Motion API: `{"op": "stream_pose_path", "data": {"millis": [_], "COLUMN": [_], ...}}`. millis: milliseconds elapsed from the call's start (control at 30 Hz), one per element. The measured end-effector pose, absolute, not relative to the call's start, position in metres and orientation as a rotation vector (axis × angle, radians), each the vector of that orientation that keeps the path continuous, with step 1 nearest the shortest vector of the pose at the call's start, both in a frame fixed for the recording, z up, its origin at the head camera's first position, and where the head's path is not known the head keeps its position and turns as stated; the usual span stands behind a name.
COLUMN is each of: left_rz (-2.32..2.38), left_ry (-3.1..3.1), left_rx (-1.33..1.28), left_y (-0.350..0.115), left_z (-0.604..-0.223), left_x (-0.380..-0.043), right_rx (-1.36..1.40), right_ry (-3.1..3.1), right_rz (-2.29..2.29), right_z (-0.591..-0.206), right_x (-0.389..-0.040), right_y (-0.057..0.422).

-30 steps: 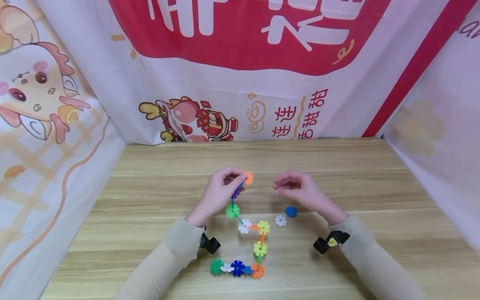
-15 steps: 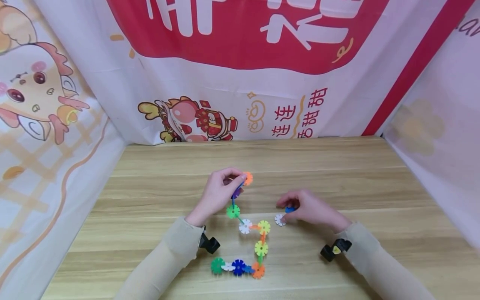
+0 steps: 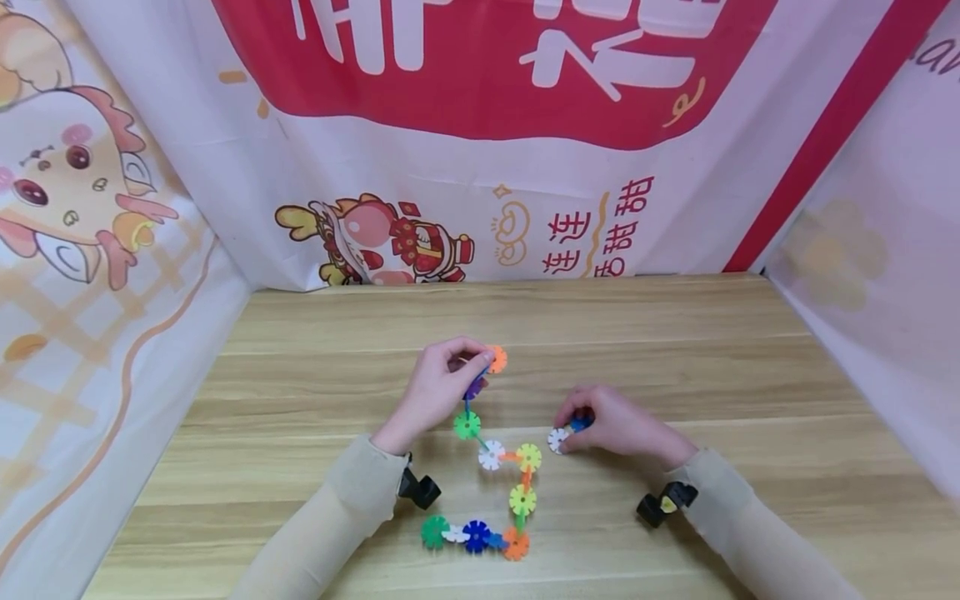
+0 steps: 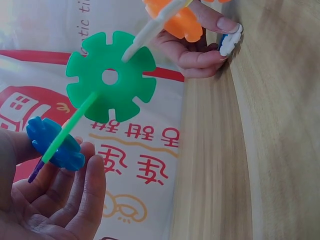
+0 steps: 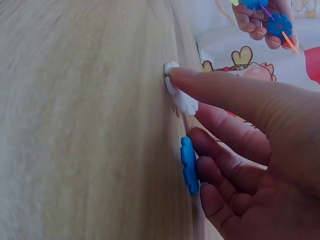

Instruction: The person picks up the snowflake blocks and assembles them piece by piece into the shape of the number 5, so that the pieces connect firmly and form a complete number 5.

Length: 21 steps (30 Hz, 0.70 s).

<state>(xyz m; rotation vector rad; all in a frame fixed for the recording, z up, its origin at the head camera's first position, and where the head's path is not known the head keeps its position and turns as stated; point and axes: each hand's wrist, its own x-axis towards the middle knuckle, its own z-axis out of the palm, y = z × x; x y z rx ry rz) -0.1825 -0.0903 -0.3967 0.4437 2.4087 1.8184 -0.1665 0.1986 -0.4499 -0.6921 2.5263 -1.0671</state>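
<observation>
My left hand [image 3: 442, 375] pinches a blue notched plastic disc [image 4: 54, 144] at the upper end of a chain of interlocking snowflake discs. An orange disc [image 3: 497, 359] sticks out beyond the fingertips, and a purple disc [image 3: 472, 388] is partly covered by the hand. From there the chain runs down through a green disc [image 3: 467, 425], a white one [image 3: 491, 455] and yellow ones. Low over the table, my right hand [image 3: 611, 421] pinches a loose white disc [image 3: 557, 441] between thumb and index finger. Its other fingers curl beside a loose blue disc [image 5: 189, 165] on the wood.
The chain's near end turns left from an orange disc [image 3: 516, 544] to a dark green disc [image 3: 434, 532]. Printed cloth [image 3: 480, 200] hangs behind the wooden table [image 3: 675, 350] and along both sides.
My right hand has come down toward the near side from above the loose discs and taken hold of the white one, which has shifted slightly left. The left hand stays in place.
</observation>
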Motion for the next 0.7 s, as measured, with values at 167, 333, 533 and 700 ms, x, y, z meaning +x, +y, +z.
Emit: {"op": "stream_pose_path", "data": {"millis": [167, 333, 533, 700], "left_rz": [1.817, 1.800, 1.800, 1.808], "left_ry": [2.406, 2.417, 2.423, 2.413], "left_rx": [0.462, 0.456, 0.458, 0.441], "left_y": [-0.089, -0.090, -0.090, -0.091], "left_z": [-0.396, -0.396, -0.396, -0.396], "left_x": [-0.182, -0.181, -0.181, -0.182], "right_rx": [-0.665, -0.633, -0.610, -0.628], "right_ry": [2.494, 2.425, 2.456, 2.538], "right_rz": [-1.111, -1.182, -1.246, -1.313], "right_z": [-0.452, -0.453, -0.445, -0.432], "right_x": [-0.166, -0.166, -0.169, -0.173], "right_y": [0.198, 0.198, 0.198, 0.193]}}
